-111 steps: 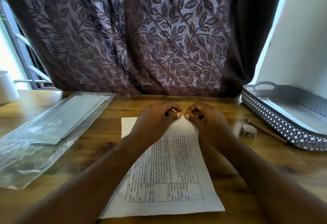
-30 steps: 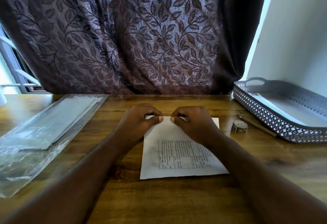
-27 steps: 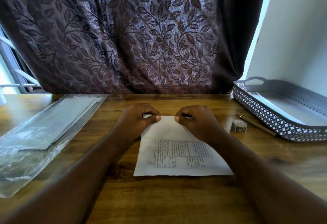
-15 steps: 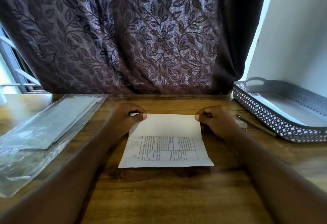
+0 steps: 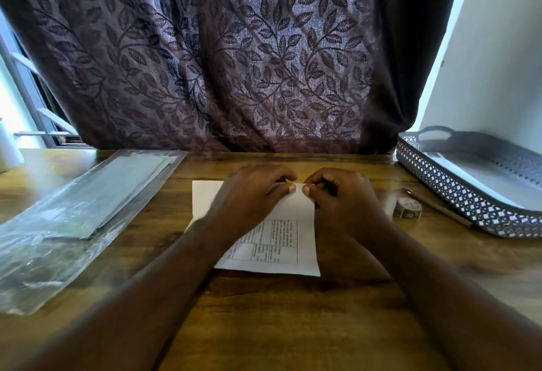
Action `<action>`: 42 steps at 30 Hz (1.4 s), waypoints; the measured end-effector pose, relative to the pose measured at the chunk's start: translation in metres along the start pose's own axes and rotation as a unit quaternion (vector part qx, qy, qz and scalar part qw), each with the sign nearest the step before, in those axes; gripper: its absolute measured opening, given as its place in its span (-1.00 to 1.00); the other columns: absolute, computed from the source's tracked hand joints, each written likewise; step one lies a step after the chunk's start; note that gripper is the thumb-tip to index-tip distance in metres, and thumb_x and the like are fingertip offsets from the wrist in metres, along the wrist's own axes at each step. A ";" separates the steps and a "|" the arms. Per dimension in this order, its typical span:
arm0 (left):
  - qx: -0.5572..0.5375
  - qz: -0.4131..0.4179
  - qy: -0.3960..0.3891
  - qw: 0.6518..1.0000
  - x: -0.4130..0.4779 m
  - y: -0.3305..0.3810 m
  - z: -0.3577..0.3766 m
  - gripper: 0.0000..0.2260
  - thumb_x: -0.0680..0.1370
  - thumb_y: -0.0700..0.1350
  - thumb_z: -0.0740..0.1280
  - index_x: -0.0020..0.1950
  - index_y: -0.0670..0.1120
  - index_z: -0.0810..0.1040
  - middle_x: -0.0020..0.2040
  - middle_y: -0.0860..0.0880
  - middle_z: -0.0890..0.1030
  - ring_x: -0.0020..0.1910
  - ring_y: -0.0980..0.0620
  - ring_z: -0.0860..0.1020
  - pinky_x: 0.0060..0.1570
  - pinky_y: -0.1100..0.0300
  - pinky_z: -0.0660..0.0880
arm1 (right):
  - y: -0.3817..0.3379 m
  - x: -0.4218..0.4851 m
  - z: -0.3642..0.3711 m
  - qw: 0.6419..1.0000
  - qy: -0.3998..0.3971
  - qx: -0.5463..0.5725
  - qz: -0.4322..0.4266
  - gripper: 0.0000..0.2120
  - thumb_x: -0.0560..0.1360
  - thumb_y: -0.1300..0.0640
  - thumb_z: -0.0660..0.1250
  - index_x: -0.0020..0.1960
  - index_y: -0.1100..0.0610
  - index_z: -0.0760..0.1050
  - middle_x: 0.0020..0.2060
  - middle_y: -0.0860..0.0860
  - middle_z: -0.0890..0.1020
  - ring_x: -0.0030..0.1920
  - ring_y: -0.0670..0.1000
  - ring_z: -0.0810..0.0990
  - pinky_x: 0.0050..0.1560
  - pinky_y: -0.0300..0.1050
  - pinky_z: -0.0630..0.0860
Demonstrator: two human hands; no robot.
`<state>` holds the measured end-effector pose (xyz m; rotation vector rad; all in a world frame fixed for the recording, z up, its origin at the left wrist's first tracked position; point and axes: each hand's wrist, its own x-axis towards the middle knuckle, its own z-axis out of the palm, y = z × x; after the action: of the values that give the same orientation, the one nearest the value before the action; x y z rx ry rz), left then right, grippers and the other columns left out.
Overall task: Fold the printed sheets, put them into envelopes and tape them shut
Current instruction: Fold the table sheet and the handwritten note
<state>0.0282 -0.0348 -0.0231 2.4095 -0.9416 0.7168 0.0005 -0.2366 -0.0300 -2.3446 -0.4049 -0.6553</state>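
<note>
1. We put the left hand at the centre of the frame. Its fingers are curled and its thumb tip lies flat on the far edge of the printed sheet, so it pinches that edge.
2. We see the right hand just right of it in the same pose, fingers curled under and thumb on the same edge. The two thumb tips nearly meet, with a small gap between them.
3. We note the printed sheet lies flat on the wooden table, mid-frame. It looks folded over, with a blank white face towards the top and a printed grid below. The text is too small to read. The sheet's left part is hidden under the left hand and forearm.
4. We see both bare forearms coming in from the bottom corners.
5. We spot a tape roll on the table right of the right hand, apart from the sheet. A thin brown stick, maybe a pencil, lies between the roll and the tray.
6. We mark a grey lattice tray at the right edge, with something flat and white inside.
7. We see a clear plastic pack on the left of the frame, lying slantwise. Flat pale envelopes show inside it.
8. We see a white object cut off at the far left edge.
9. We see a leaf-pattern curtain across the top, a window frame at the upper left and a white wall at the upper right.
</note>
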 end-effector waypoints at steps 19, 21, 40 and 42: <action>-0.041 -0.159 -0.040 0.986 -0.015 -0.063 -0.017 -0.89 0.59 -0.08 0.37 -0.10 0.13 0.55 -0.14 0.22 0.58 -0.12 0.26 0.53 -0.14 0.23 0.46 | 0.044 0.005 -0.016 0.997 0.025 0.011 0.070 -0.93 0.53 0.14 0.44 -0.03 0.10 0.69 -0.19 -0.05 0.71 -0.19 -0.05 0.65 -0.15 -0.08 0.60; -0.035 -0.174 -0.031 0.984 -0.017 -0.065 -0.018 -0.88 0.58 -0.09 0.38 -0.11 0.12 0.55 -0.15 0.21 0.57 -0.12 0.23 0.52 -0.19 0.30 0.39 | 0.045 0.005 -0.016 0.997 0.028 0.008 0.077 -0.94 0.53 0.14 0.45 -0.04 0.10 0.69 -0.21 -0.05 0.70 -0.22 -0.08 0.64 -0.22 -0.15 0.53; -0.333 -0.354 0.061 0.872 -0.016 -0.066 -0.021 -0.91 0.51 -0.12 0.47 -0.03 -0.09 0.62 -0.05 -0.05 0.72 -0.04 -0.04 0.69 -0.02 -0.03 0.64 | 0.044 0.003 -0.021 0.940 -0.033 0.249 0.230 -0.90 0.50 0.25 0.46 0.02 0.19 0.63 -0.15 0.06 0.76 -0.13 0.05 0.76 -0.01 0.13 0.68; -0.437 -0.366 0.036 0.820 -0.016 -0.062 -0.018 -0.83 0.56 -0.15 0.39 0.15 -0.08 0.58 0.07 -0.10 0.71 0.02 -0.08 0.70 0.05 -0.08 0.63 | 0.045 0.003 -0.021 0.934 -0.014 0.270 0.233 -0.91 0.51 0.27 0.45 0.02 0.21 0.63 -0.14 0.07 0.76 -0.11 0.07 0.75 0.02 0.15 0.67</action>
<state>0.0568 0.0246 -0.0330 1.6505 -0.1474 0.0275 0.0155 -0.2839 -0.0377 -1.8215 -0.0190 -0.2386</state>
